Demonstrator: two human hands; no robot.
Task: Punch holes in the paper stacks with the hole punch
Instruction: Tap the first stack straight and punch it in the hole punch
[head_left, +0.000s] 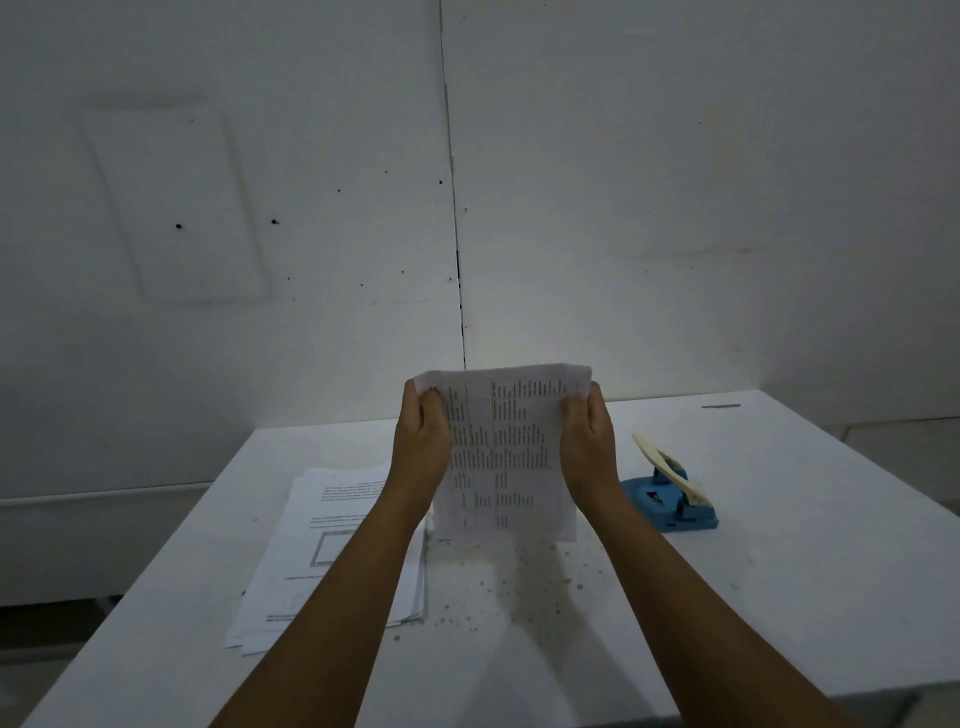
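Printed sheet stack (506, 457) held upright, bottom edge on table (779, 571), likely for squaring; side edges gripped by left hand (422, 441) and right hand (589, 441), fingers curled. Blue hole punch (670, 499) at 3 o'clock, lever raised.

Thin white printed paper sheaf (506, 457), matt, slightly translucent. Flat white paper stack (332, 561) at 9 o'clock, matt. Blue hole punch (670, 501) at 3 o'clock, smooth cream plastic-looking lever. White table (779, 597), matt, speckled.

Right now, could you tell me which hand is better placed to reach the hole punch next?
Right. The hole punch sits on the table beside the right hand; the left hand is farther off, across the held paper stack.
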